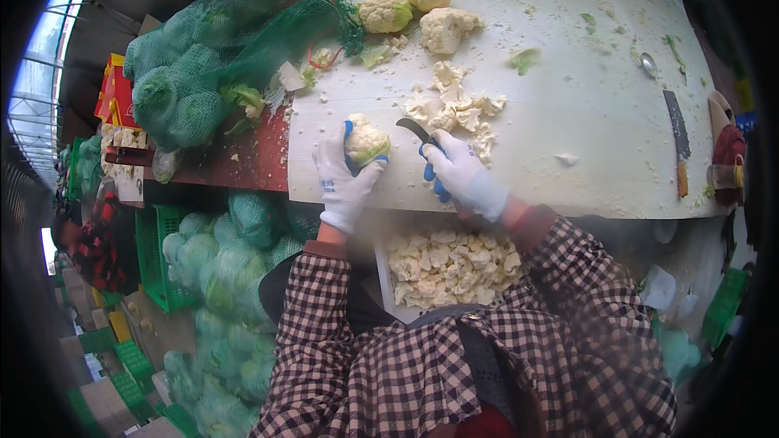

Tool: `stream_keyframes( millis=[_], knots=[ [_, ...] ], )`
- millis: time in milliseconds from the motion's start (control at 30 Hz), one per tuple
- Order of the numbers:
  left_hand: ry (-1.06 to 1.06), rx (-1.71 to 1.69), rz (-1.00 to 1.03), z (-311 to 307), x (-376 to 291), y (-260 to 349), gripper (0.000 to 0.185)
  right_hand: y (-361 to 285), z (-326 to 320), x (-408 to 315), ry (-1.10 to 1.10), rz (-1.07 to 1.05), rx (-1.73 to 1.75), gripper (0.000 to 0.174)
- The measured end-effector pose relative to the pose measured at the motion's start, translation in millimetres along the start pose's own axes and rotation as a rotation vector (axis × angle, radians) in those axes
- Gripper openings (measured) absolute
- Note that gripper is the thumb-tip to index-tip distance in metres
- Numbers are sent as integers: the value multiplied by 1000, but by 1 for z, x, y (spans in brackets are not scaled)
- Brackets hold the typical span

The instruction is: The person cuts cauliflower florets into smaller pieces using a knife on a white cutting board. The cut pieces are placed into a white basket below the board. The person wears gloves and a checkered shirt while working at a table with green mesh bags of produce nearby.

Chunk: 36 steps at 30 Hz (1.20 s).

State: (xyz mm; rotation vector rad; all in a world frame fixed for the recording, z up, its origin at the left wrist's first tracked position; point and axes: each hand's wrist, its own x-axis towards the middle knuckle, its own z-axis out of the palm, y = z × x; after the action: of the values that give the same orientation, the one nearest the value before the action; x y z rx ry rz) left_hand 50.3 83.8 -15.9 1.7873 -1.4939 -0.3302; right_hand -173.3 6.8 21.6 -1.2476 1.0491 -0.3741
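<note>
In a white glove with blue fingertips, my left hand (345, 179) grips a trimmed cauliflower head (367, 141) just above the white tabletop (566, 185). My right hand (456, 164), gloved alike, is closed around the handle of a short curved knife (415, 129). The blade points left toward the cauliflower, with a gap between them. Beyond the blade lies a loose pile of cut cauliflower florets (459, 103). Several whole cauliflower heads (449, 30) rest farther back. Below the table edge, between my forearms, a white crate (385, 277) holds many cut florets (450, 264).
A green mesh sack of cauliflowers (188, 73) lies on the red surface (258, 158) at left; more filled sacks (228, 292) stand below. A cleaver-like knife (677, 128) and a spoon (649, 64) lie at right. Another person's checked sleeve (100, 237) shows at far left, near a green crate (161, 261).
</note>
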Motion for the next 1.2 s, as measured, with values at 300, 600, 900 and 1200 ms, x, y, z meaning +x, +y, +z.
stream_keyframes(
  millis=[300, 600, 900, 1200],
  knots=[
    [187, -219, -274, -1, -47, 6, 65, 6, 9, 2, -12, -226, -207, 23],
    [176, 93, 79, -1, -50, 12, 55, 6, 29, 3, 51, -200, -57, 31],
    [253, -873, -478, 8, -39, 43, 55, 11, 20, 14, 21, -81, -6, 59],
    [-82, -827, -662, -14, -1, 5, 66, 7, 11, 18, -99, -73, 205, 69]
  ],
)
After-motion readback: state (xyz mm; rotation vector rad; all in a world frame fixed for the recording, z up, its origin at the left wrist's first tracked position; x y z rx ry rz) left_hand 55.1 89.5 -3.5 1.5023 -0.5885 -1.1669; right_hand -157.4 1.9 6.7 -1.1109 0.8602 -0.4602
